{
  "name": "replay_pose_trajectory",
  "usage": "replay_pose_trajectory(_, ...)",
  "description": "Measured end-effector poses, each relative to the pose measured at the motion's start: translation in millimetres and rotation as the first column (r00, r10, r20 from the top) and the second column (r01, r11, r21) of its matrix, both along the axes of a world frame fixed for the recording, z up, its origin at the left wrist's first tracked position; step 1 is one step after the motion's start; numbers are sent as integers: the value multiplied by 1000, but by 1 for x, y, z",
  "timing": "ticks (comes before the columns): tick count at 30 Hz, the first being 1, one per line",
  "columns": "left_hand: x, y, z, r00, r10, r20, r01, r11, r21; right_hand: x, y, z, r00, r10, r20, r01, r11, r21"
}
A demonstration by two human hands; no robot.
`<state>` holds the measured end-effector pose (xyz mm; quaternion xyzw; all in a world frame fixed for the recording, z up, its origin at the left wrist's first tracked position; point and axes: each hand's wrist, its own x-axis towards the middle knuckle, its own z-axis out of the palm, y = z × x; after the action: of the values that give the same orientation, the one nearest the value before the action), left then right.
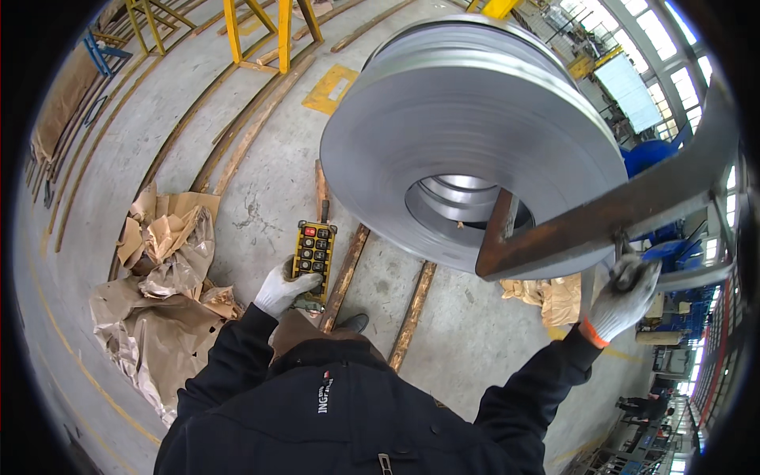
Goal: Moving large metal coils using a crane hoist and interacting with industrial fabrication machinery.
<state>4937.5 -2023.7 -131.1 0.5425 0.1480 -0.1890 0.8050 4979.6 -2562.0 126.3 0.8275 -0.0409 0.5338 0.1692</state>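
Observation:
My left hand (283,290), in a white work glove, holds a yellow crane remote control (314,255) with black buttons and a red one, the thumb lying over its lower buttons. In front of me is a large steel strip coil (380,142), its round centre hole facing me. A rusty steel lifting hook (602,218) crosses in front of the coil from the right, and its arm reaches into the hole. My right hand (628,291), in a white glove with an orange cuff, is closed on the hook's near side; the exact spot it grips is partly hidden by the fingers.
Crumpled brown wrapping paper (162,309) lies on the floor at my left, with more paper (546,299) beneath the coil. Wooden beams (346,277) run along the floor near my feet. Yellow steel frames (261,36) stand at the far left. Blue machinery (673,245) is at the right.

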Motion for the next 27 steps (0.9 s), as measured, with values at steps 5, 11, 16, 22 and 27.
replay_pose_trajectory(5,24,43,-11,991,-131,36,134,986,-95,-20,41,17,998,-58,12,55,976,210)
replay_pose_trajectory(11,40,129,-52,980,-177,88,187,975,-118,-40,51,33,885,-425,-193,416,905,-86)
replay_pose_trajectory(16,60,183,-109,971,-220,87,226,973,-54,-40,66,46,735,-577,-356,607,794,-36)
replay_pose_trajectory(22,78,220,-148,949,-286,133,277,957,83,-68,36,74,813,-443,-377,512,852,104)
replay_pose_trajectory(27,93,233,-152,968,-245,58,247,968,-35,-49,58,40,840,-337,-425,533,659,531)
